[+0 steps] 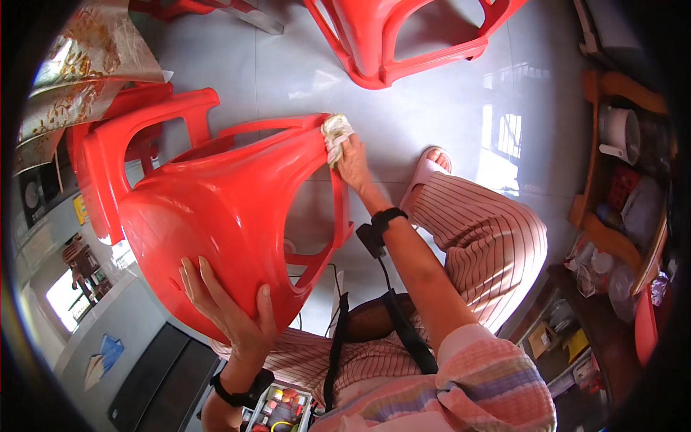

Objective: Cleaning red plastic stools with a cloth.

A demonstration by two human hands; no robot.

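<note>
A red plastic stool (pixel 216 216) lies tipped on its side before me, its round seat towards my lap and its legs pointing away. Spread on the seat is my left hand (pixel 232 308), fingers apart, steadying nothing but the smooth surface. My right hand (pixel 353 162) grips a crumpled pale cloth (pixel 337 135) and presses it against the end of one stool leg. Both wrists wear black straps with small devices.
Another red stool (pixel 378 48) stands on the grey tiled floor ahead. More red plastic stools (pixel 102 167) are at the left, beside a patterned tablecloth (pixel 92 81). A wooden shelf (pixel 615 237) with household items is at the right. A box of small items (pixel 280 407) sits below.
</note>
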